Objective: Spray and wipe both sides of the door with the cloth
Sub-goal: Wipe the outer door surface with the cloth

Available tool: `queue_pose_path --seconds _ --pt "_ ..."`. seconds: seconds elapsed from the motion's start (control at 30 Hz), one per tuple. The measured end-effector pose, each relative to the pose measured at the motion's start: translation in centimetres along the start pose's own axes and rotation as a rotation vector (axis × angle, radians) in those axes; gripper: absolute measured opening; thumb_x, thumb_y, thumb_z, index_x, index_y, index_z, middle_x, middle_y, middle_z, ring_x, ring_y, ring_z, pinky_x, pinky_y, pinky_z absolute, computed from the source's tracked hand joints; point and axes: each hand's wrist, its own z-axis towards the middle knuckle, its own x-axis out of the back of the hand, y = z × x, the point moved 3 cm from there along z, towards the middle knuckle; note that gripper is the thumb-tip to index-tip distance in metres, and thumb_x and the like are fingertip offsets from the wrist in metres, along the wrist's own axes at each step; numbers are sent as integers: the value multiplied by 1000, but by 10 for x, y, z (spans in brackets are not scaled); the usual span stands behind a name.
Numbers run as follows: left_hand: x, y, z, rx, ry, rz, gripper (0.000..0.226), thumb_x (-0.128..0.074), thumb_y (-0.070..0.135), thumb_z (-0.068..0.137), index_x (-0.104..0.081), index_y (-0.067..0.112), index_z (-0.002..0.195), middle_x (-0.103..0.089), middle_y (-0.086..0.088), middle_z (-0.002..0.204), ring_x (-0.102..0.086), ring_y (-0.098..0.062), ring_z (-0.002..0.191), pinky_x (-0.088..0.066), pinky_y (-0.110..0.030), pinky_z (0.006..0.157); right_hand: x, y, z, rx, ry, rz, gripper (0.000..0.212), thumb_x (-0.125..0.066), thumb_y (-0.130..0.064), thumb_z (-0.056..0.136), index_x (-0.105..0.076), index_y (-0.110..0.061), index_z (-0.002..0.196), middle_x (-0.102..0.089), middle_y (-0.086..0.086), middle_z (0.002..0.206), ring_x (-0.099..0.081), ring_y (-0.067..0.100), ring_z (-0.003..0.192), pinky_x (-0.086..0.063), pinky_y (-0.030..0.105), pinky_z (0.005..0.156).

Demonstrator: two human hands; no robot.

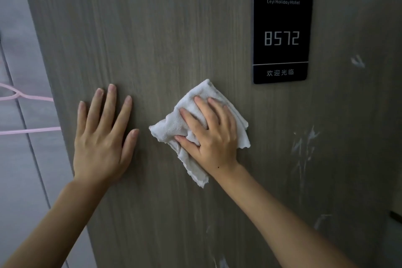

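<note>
A grey-brown wood-grain door (165,28) fills most of the view. My left hand (102,137) lies flat on it with fingers straight and spread, holding nothing. To its right, my right hand (210,135) presses a crumpled white cloth (187,125) against the door, fingers straight on top and the thumb tucked into a fold. The cloth's frayed lower corner hangs below my wrist. No spray bottle is in view.
A black room-number plaque (281,24) reading 8572 is fixed to the door at upper right. Whitish smears (304,148) mark the door's right side. The door's left edge borders a pale wall, where a pink hanger (26,98) shows.
</note>
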Motion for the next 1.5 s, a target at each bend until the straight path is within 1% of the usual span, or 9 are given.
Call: queue_pose_path --seconds 0.1,0.23,0.43,0.53,0.63,0.8,1.03,1.23,1.5 --pt "1 1 1 19 -28 3 56 -32 35 100 -39 2 144 -26 -23 155 -19 -40 143 -1 -45 119 3 3 -16 54 -2 13 39 -61 -53 91 -66 -26 119 -58 2 131 -52 26 122 -44 47 103" --pt "8 15 -2 50 -44 8 56 -31 36 99 -38 2 143 -24 -29 153 -18 -46 142 6 -42 118 10 14 -27 167 -94 2 48 -64 -57 87 -69 -26 124 -60 8 135 -48 30 129 -39 54 106" --pt "0 72 -14 10 -110 -60 57 -21 44 103 -35 7 144 -24 -25 154 -14 -37 145 3 -44 120 17 44 -31 289 -163 49 57 -58 -62 88 -61 -28 134 -51 6 145 -43 27 138 -29 52 115" --pt "-10 108 -13 4 -126 -68 55 -22 44 103 -35 9 144 -25 -23 154 -15 -36 146 0 -43 120 25 73 -35 310 -173 74 58 -60 -63 87 -60 -29 134 -48 6 147 -42 26 139 -27 50 117" --pt "-22 143 -6 9 -136 -75 54 -21 44 104 -33 11 145 -22 -21 155 -8 -28 148 1 -42 121 35 109 -40 336 -181 69 60 -59 -64 87 -59 -29 136 -47 6 149 -41 26 140 -27 50 117" --pt "-44 204 14 13 -119 -46 55 -22 43 104 -33 9 145 -23 -22 154 -16 -37 145 1 -42 120 56 182 -42 317 -179 50 61 -56 -65 89 -56 -29 138 -47 5 149 -40 26 140 -26 50 118" --pt "-71 258 47 124 -73 -5 58 -28 40 101 -27 6 148 -17 -27 156 -10 -40 146 2 -44 120 76 273 -28 179 -181 11 70 -53 -69 88 -49 -26 143 -37 7 154 -33 29 143 -22 54 118" --pt "-82 261 49 156 -97 33 57 -33 36 99 -30 5 147 -17 -29 156 -11 -43 145 1 -45 119 78 270 -39 -1 -150 -34 67 -49 -65 92 -40 -28 146 -29 8 155 -29 30 145 -17 52 120" --pt "-89 257 47 118 -83 81 59 -31 38 99 -24 8 150 -16 -28 156 -9 -42 146 3 -47 120 78 225 -104 87 -292 -26 70 -45 -69 92 -33 -31 150 -22 5 160 -16 26 150 -13 52 121"
